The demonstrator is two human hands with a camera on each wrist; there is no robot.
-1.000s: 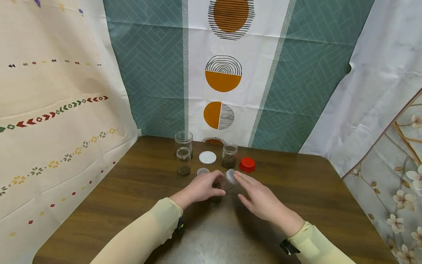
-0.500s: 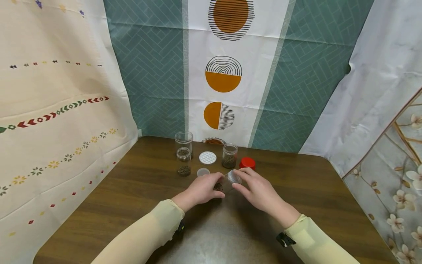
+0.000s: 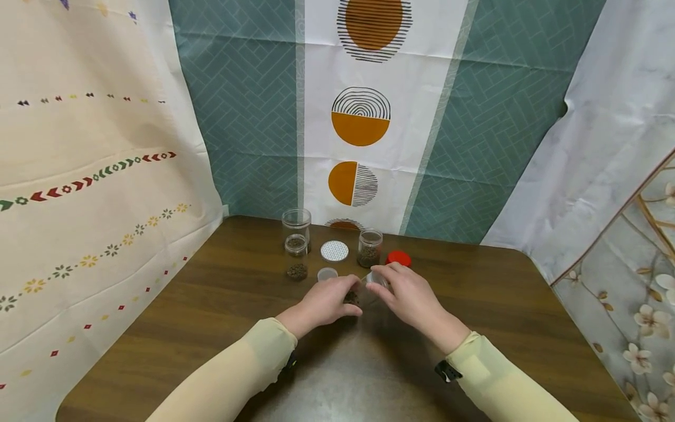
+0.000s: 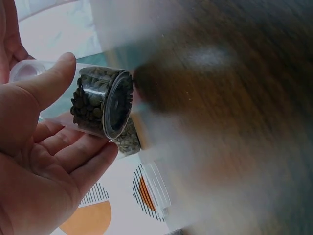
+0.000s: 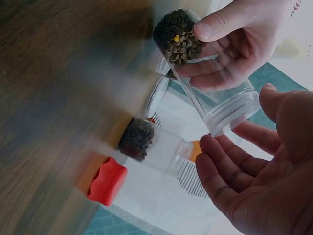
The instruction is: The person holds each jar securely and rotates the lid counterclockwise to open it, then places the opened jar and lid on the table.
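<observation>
My left hand point(image 3: 326, 302) grips the body of a clear plastic jar point(image 4: 95, 100), thumb on one side and fingers on the other. Dark, flat pellets point(image 5: 182, 36) lie at its base, with a small yellow bit among them. The jar leans toward my right hand point(image 3: 408, 293). At the jar's upper end is a clear, ridged lid point(image 5: 232, 112), and the right thumb and fingers are curled about it. In the head view, the hands partly hide the jar.
Behind the hands stand a large clear jar point(image 3: 296, 218), a slim jar of pellets point(image 3: 296, 261) and another part-filled jar point(image 3: 370, 253). A white patterned disc point(image 3: 334, 251), a small translucent lid point(image 3: 327, 274) and a red lid point(image 3: 399, 258) lie on the wooden table point(image 3: 232, 264).
My right hand has gone from nearly straight fingers against the lid to fingers and thumb curled about it. The left hand keeps its hold on the jar in nearly the same place.
</observation>
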